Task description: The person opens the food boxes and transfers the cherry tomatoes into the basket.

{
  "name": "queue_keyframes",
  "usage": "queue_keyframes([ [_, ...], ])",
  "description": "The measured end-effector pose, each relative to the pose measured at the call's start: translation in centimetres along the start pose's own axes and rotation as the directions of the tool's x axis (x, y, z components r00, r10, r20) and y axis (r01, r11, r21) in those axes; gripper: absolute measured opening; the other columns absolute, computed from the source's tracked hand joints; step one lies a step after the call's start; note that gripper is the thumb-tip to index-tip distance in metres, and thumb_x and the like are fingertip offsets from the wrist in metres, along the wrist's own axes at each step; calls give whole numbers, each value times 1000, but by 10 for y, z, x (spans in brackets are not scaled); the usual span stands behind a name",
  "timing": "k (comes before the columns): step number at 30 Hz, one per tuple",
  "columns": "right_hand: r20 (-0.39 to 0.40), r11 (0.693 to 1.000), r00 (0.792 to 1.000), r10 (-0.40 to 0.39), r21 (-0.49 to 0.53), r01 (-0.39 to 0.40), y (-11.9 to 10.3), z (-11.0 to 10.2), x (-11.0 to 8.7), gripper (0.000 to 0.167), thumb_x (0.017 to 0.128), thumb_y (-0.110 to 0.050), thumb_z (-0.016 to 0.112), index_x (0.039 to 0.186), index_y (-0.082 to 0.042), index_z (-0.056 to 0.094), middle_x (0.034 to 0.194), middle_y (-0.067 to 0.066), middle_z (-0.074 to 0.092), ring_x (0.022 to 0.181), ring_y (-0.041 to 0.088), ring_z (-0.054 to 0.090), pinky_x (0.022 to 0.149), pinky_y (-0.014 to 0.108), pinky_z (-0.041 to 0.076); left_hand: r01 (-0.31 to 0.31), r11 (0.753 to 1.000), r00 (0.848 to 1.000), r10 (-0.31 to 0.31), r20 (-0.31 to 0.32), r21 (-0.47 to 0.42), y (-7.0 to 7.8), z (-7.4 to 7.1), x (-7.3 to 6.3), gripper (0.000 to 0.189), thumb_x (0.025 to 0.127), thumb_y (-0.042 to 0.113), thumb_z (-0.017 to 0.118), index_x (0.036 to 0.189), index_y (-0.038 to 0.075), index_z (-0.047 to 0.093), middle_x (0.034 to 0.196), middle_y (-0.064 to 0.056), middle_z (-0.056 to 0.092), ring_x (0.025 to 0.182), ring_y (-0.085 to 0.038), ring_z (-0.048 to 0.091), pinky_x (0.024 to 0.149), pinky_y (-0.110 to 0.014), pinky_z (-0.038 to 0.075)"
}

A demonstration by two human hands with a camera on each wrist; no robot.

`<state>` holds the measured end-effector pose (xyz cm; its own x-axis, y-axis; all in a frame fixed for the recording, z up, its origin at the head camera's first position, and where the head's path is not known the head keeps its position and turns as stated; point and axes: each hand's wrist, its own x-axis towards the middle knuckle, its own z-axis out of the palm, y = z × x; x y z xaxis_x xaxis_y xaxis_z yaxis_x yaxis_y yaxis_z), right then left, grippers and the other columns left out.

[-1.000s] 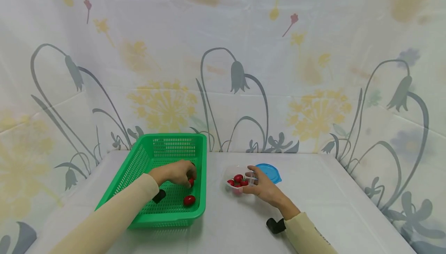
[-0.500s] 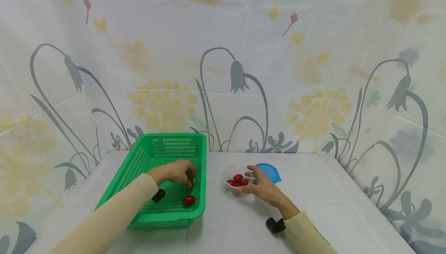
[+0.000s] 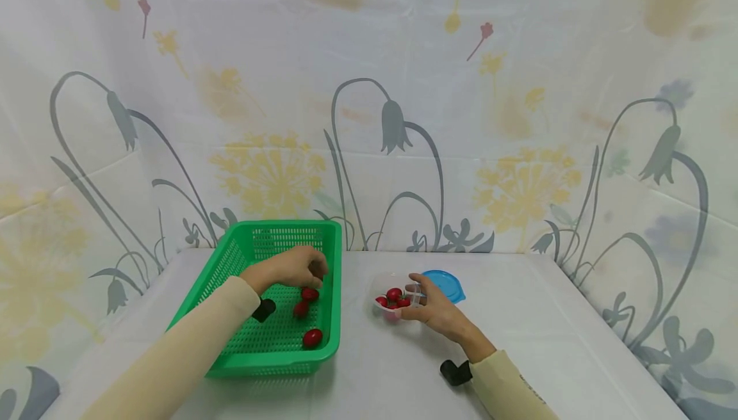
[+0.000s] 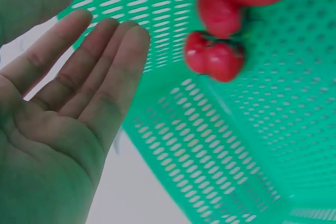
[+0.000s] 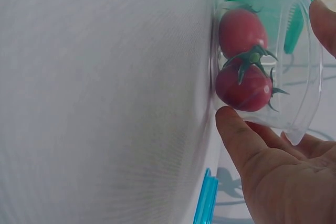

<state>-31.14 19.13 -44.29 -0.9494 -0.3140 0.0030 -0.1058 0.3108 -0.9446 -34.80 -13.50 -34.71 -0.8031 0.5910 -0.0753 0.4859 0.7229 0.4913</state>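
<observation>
My left hand [image 3: 296,267] is over the green basket [image 3: 336,279], with nothing between its fingers. In the left wrist view its fingers [image 4: 113,72] are nearly straight and the palm shows. Red cherry tomatoes [image 3: 312,338] lie on the basket's floor just below that hand; the left wrist view shows several, some with green stems. My right hand [image 3: 441,314] holds a small clear plastic container [image 5: 302,72] at its side, thumb near the rim and a fingertip low on the wall. Inside the container are several cherry tomatoes [image 5: 244,87] with green leafy tops.
A blue lid [image 3: 444,285] lies flat on the white tabletop [image 3: 553,330], behind the right hand. The basket stands to the left of the container, with a gap of table between them. A flower-printed curtain [image 3: 369,170] rises behind the table.
My left hand has let go of a tomato, which now lies in the basket, and has risen slightly away from it. The right hand and the container have stayed in place.
</observation>
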Motion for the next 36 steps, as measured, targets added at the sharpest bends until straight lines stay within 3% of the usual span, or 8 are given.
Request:
queue_keyframes([
  [11,1,1000,1000,2,-5,-2,1,-1,-1,89,78,-26,79,147,-8,27,143,17,41,129,40,41,100,52,40,-47,999,998,47,-42,-18,41,-13,22,15,87,15,69,102,13,67,100,-1,64,90,-13,58,81,-31,50],
  [18,-4,1000,1000,-7,-14,7,1,-2,1,89,78,-25,80,147,-7,27,141,17,44,125,38,46,98,51,41,-136,990,990,137,-27,26,69,-11,36,13,87,14,69,100,11,66,95,2,64,88,-13,58,79,-29,50],
  [31,5,999,1000,-7,-40,7,-2,-7,-1,88,78,-23,80,147,-7,28,140,17,45,123,38,48,95,50,45,-117,990,992,113,61,72,98,17,73,16,84,18,74,98,17,67,92,6,63,87,-10,58,71,-23,50],
  [36,15,998,999,-29,-48,30,-1,-8,-1,87,79,-21,79,147,-5,28,139,19,45,123,40,48,94,50,45,-91,994,992,84,99,65,105,29,83,18,82,14,76,98,15,67,97,-1,64,86,-12,56,70,-24,50],
])
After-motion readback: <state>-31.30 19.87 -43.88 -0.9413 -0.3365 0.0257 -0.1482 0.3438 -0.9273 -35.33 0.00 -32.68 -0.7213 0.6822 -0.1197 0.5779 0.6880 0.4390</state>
